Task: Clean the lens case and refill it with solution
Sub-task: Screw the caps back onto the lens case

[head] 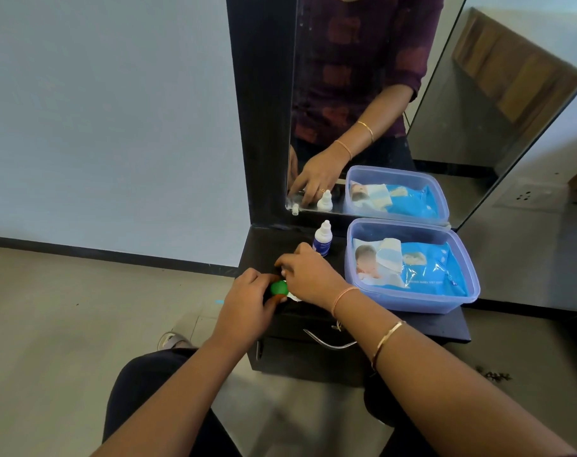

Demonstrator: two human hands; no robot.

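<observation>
The lens case (278, 287) shows as a green round cap between my two hands, low over the front left of the black dresser top (445, 321). My left hand (247, 300) grips it from the left. My right hand (308, 275) closes over its right part, and a bit of white wipe (293, 296) sticks out beneath the fingers. The rest of the case is hidden by my hands. A small white solution bottle (323, 239) with a blue label stands upright just behind my right hand, its nozzle bare.
A clear plastic tub (412, 303) holding a blue wet-wipe pack sits on the right of the dresser top. A tall mirror (362, 94) rises behind. A tiny white cap (295, 210) lies at the mirror's foot. A drawer handle (330, 344) is below.
</observation>
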